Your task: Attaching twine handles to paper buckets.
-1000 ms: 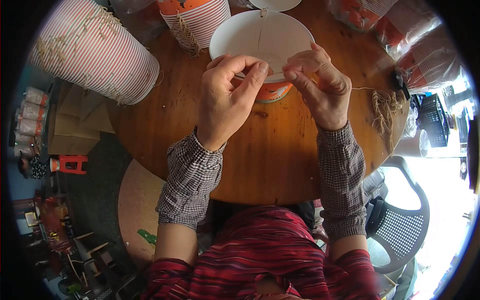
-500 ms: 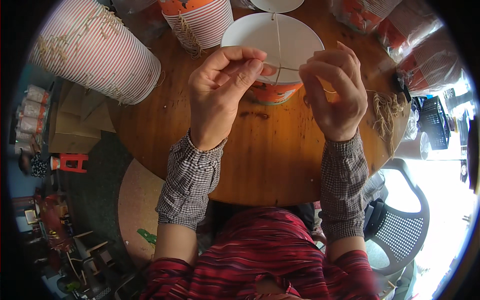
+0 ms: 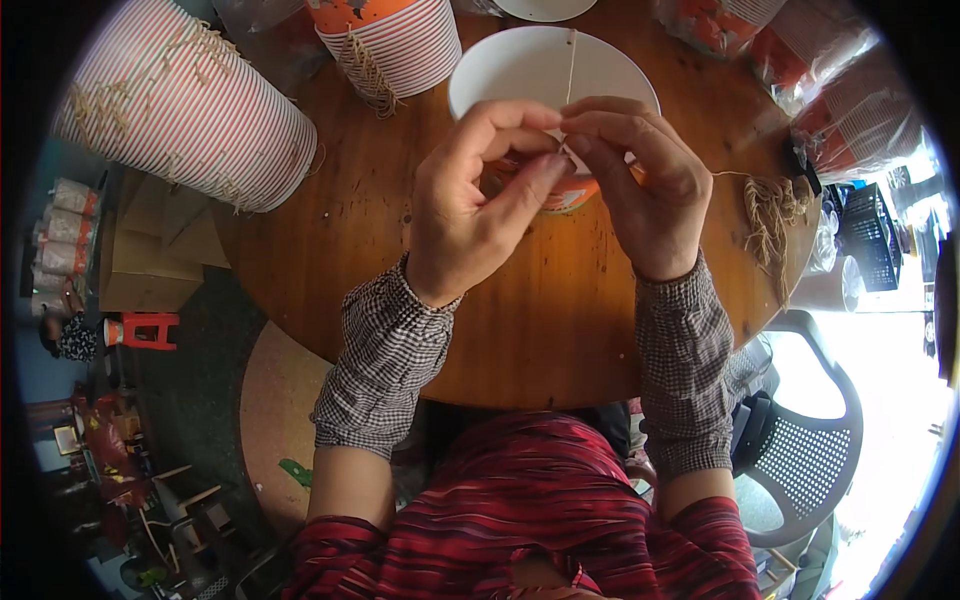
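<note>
A white-lined paper bucket (image 3: 510, 75) with an orange printed outside stands on the round wooden table. A thin string (image 3: 571, 70) runs from a hole at its far rim, over the mouth, to my fingers at the near rim. My left hand (image 3: 490, 195) pinches the string with thumb and fingertips. Against it, my right hand (image 3: 645, 180) also pinches the string, thumb bent inward. Both sets of fingertips meet, hiding the near rim and whatever knot or crossing lies there. A bundle of loose strings (image 3: 772, 215) lies to the right of my right hand.
Nested bucket stacks with strings hanging off them lie at the left (image 3: 200, 110) and far left-centre (image 3: 390, 50). Plastic-wrapped bucket stacks (image 3: 860, 120) stand at the far right. A white round lid or bucket mouth (image 3: 545, 8) shows at the back. A grey chair (image 3: 810, 450) is at the right.
My hands have come together; the right moved left to meet the left. The string crossing that showed between them is now covered by fingers. The bucket appears slightly further right.
</note>
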`<action>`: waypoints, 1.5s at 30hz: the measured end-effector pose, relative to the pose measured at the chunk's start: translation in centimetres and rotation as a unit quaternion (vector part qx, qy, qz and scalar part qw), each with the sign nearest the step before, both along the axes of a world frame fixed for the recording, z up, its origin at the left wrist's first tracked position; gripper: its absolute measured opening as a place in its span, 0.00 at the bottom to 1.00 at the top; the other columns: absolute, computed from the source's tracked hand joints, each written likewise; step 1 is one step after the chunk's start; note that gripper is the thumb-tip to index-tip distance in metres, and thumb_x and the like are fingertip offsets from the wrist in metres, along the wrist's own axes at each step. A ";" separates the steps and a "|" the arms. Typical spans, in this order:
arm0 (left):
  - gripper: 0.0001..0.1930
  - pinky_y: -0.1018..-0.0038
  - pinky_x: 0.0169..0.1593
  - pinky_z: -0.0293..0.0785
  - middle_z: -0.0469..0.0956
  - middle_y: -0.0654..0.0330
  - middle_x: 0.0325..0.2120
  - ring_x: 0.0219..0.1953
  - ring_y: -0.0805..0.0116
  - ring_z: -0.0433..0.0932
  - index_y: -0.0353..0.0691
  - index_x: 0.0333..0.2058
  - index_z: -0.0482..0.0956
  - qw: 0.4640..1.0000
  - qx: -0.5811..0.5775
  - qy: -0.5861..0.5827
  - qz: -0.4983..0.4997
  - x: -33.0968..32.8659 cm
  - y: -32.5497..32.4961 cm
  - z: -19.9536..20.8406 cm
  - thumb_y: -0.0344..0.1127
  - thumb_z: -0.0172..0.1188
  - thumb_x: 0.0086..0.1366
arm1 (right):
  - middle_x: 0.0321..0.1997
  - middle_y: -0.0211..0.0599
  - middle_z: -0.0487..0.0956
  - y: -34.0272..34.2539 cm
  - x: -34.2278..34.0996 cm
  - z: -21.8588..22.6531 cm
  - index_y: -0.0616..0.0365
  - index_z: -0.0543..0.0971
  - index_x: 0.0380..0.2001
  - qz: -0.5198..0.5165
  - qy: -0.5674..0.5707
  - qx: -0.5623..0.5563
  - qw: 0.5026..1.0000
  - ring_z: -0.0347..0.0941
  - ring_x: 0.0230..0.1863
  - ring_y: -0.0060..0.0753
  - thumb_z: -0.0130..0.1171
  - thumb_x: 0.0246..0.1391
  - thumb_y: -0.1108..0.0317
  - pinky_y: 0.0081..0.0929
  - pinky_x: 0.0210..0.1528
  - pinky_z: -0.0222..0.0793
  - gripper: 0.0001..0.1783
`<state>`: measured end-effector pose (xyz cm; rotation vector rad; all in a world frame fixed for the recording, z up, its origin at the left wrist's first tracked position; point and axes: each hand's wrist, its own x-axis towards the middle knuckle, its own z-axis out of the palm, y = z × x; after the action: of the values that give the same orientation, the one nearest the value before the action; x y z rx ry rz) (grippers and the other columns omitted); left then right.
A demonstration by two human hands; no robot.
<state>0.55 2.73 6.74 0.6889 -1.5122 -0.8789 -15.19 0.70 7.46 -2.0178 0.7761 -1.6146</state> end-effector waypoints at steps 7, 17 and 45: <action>0.09 0.78 0.44 0.76 0.77 0.54 0.35 0.38 0.72 0.78 0.29 0.44 0.68 0.999 -0.021 0.042 -0.004 0.4 0.0 0.3 0.24 0.51 0.66 | 0.32 0.35 0.80 0.3 -0.6 0.0 0.60 0.80 0.41 0.054 0.039 0.093 0.993 0.77 0.35 0.25 0.56 0.54 0.78 0.21 0.38 0.73 0.11; 0.07 0.80 0.42 0.75 0.77 0.56 0.36 0.36 0.73 0.78 0.30 0.41 0.71 0.996 -0.065 0.022 0.051 0.4 0.0 -0.2 0.22 0.53 0.64 | 0.31 0.34 0.80 0.3 -0.2 -0.3 0.61 0.79 0.34 0.027 0.039 0.079 0.996 0.77 0.31 0.24 0.62 0.49 0.76 0.20 0.36 0.74 0.07; 0.07 0.80 0.31 0.78 0.79 0.59 0.30 0.29 0.70 0.80 0.34 0.34 0.78 0.942 -0.195 -0.171 0.215 0.2 -0.2 0.2 0.19 0.62 0.54 | 0.27 0.33 0.77 0.6 0.5 -0.6 0.60 0.74 0.29 -0.031 0.025 0.013 0.999 0.75 0.31 0.27 0.60 0.44 0.78 0.23 0.35 0.72 0.07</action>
<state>0.75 2.58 6.96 0.8577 -1.6870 -0.1201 -14.66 1.28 6.88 -2.0415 0.8825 -1.5854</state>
